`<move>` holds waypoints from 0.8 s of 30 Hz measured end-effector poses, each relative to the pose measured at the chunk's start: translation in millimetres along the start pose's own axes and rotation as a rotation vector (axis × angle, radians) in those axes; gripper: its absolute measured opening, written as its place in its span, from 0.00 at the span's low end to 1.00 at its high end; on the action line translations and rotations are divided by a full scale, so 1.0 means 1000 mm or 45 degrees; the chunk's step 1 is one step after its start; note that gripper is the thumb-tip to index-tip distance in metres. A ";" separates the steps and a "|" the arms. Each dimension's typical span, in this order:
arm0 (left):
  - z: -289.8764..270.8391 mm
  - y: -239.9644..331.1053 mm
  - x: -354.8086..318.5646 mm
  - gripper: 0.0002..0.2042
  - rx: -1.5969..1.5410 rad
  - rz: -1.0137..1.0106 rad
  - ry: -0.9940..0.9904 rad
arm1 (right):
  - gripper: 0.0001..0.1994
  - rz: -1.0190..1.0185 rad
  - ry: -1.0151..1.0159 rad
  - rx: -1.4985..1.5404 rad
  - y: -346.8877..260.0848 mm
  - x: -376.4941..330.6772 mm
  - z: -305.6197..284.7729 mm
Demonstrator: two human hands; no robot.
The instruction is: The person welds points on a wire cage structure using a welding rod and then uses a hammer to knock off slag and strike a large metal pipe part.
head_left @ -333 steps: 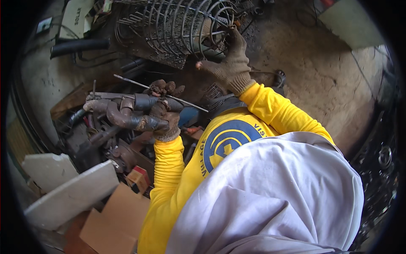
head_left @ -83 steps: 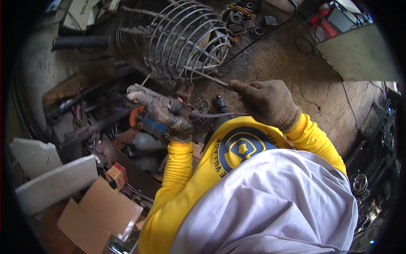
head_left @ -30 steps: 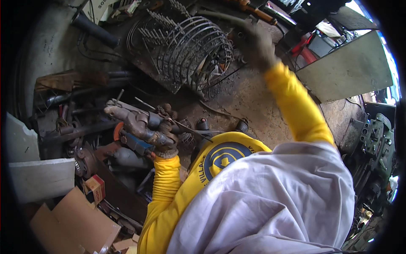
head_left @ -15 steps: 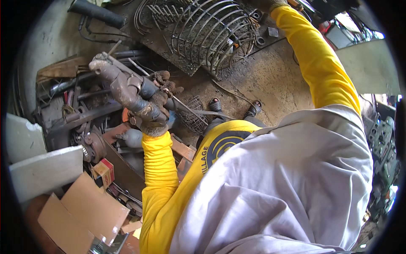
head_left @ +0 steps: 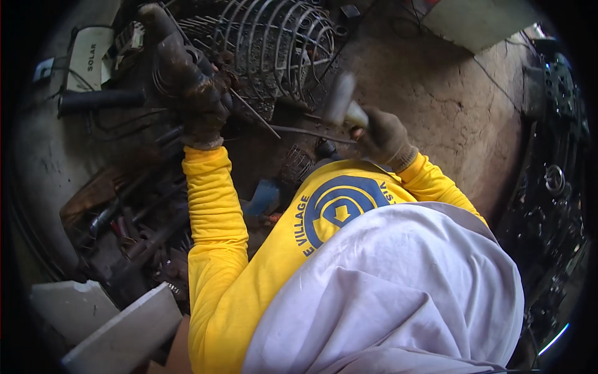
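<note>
My left hand [head_left: 208, 112], in a dirty brown glove, is at the upper left, its fingers closed around a thin metal rod [head_left: 255, 114] that sticks out toward the lower right. Against that hand stands a thick, brown, pipe-like metal piece [head_left: 171, 50] with a rounded top; how the two touch is hard to make out in the shade. Right of centre, my gloved right hand [head_left: 386, 137] grips a hammer [head_left: 355, 115] by its handle. Motion smears the hammer's head, which is raised to the left of the hand.
Beyond my hands lies a rounded cage of bent metal rods [head_left: 274, 47]. A dark cylinder [head_left: 103, 101] and a pale box [head_left: 90, 56] are at the far left. White boards [head_left: 124, 330] lean at the lower left. Dark metal parts [head_left: 551, 181] line the right side.
My right hand has come back from the far upper right to near my body and now shows a hammer in it. The view has shifted, and my left hand appears higher.
</note>
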State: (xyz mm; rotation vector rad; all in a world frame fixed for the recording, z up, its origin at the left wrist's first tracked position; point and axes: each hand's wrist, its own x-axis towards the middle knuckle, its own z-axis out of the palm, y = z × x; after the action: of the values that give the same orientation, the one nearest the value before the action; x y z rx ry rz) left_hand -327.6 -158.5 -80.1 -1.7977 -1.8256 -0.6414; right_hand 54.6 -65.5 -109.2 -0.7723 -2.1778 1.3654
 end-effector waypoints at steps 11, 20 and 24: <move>0.017 -0.034 -0.024 0.10 -0.052 0.063 -0.152 | 0.21 0.065 -0.175 -0.248 0.003 -0.009 0.068; 0.015 -0.032 -0.015 0.14 -0.522 -0.273 -0.423 | 0.22 0.076 -0.104 -0.285 0.002 -0.015 0.075; 0.026 -0.081 -0.054 0.18 -0.152 -0.114 -0.605 | 0.22 0.013 -0.040 -0.321 0.006 -0.015 0.076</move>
State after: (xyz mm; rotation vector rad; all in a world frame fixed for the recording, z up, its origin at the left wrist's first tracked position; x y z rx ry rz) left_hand -408.6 -184.7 -134.2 -2.0903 -2.2234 -0.3798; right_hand 18.5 -123.2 -146.5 -0.8584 -2.4036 1.1268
